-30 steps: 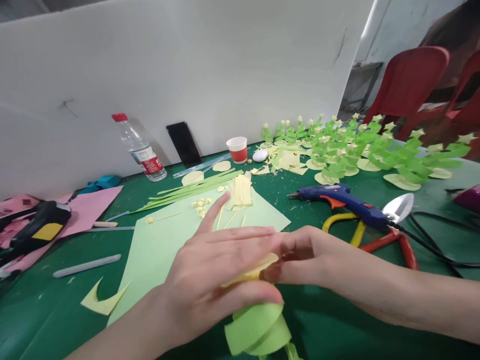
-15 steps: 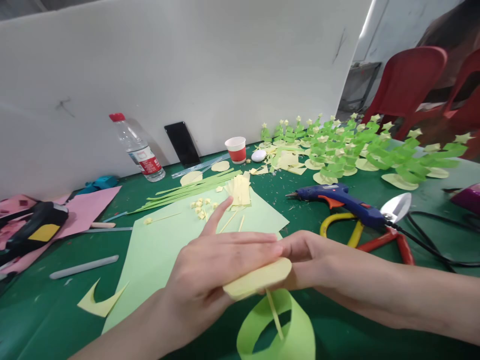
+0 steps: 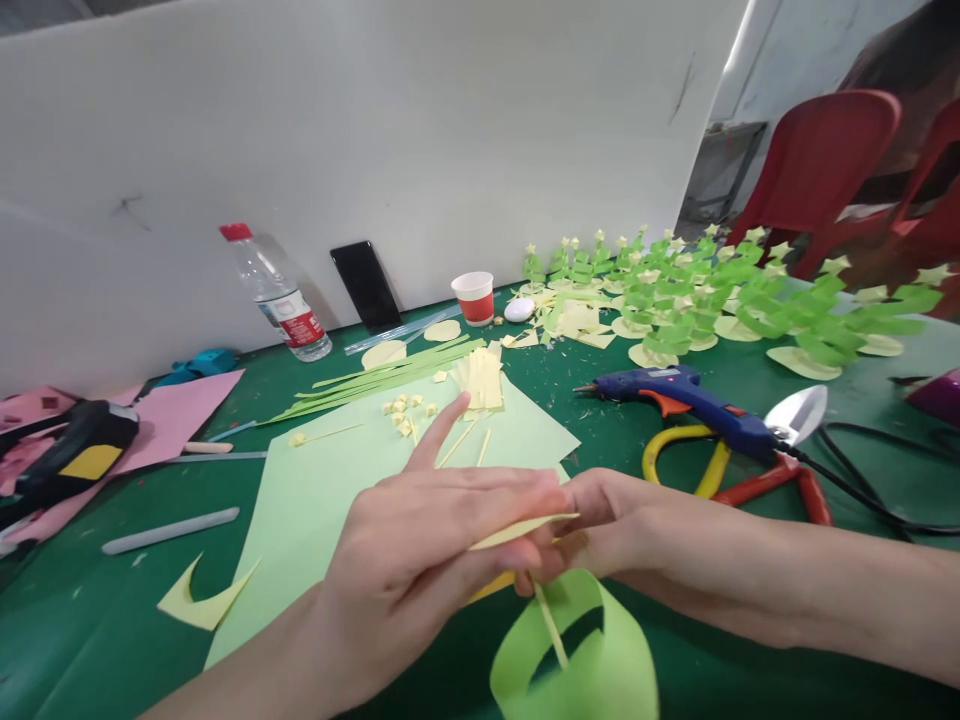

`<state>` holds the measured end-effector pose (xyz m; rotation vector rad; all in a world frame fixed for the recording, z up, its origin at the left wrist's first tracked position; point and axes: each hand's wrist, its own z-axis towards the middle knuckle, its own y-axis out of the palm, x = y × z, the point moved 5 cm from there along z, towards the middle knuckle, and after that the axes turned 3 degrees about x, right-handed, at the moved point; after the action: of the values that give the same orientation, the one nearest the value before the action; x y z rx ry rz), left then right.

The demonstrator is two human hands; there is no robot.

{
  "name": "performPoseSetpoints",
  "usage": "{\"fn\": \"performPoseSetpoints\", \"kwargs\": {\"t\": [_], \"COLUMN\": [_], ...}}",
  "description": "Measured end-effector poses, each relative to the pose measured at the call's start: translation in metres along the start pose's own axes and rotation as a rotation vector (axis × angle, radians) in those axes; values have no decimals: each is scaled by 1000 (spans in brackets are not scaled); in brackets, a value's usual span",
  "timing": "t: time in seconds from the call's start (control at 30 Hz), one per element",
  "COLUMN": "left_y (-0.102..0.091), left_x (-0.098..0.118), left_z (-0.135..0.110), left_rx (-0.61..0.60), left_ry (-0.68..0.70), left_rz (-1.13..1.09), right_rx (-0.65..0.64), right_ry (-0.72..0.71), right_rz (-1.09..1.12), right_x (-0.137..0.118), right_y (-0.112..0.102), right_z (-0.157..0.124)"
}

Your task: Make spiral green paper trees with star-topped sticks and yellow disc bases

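Between both hands is a pale yellow paper disc (image 3: 517, 532), seen nearly edge-on, with a thin stick (image 3: 551, 625) running down from it. A light green paper strip (image 3: 615, 660) curls in a loop around the stick, below the hands. My left hand (image 3: 442, 535) is closed on the disc, fingers on top and thumb beneath, index finger raised. The fingers of my right hand (image 3: 600, 525) pinch at the disc and the top of the stick, partly hidden behind the left. Under the hands lies a pale green sheet (image 3: 300, 530) with small folded paper stars (image 3: 401, 412).
A blue glue gun (image 3: 682, 400) and scissors with yellow and red handles (image 3: 682, 455) lie at right. Behind stand several green paper plants (image 3: 675, 300). A bottle (image 3: 289, 310), phone (image 3: 366, 285) and paper cup (image 3: 474, 298) line the back. Green strips (image 3: 382, 375) lie mid-table.
The disc has tilted to a thinner edge-on angle, and the left thumb now shows under it. The green loop has swung slightly right.
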<state>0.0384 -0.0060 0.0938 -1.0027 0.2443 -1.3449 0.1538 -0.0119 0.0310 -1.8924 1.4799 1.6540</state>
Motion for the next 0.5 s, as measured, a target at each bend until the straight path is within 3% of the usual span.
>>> {"fn": "performPoseSetpoints", "kwargs": {"t": [0.37, 0.5], "left_y": [6, 8], "left_x": [3, 3], "left_z": [5, 4], "left_rx": [64, 37], "left_ry": [-54, -23], "left_rz": [-22, -21], "right_rx": [-79, 1], "right_ry": [-1, 19], "right_rz": [-38, -36], "right_x": [4, 5], "right_y": [6, 2], "right_z": [5, 2]}}
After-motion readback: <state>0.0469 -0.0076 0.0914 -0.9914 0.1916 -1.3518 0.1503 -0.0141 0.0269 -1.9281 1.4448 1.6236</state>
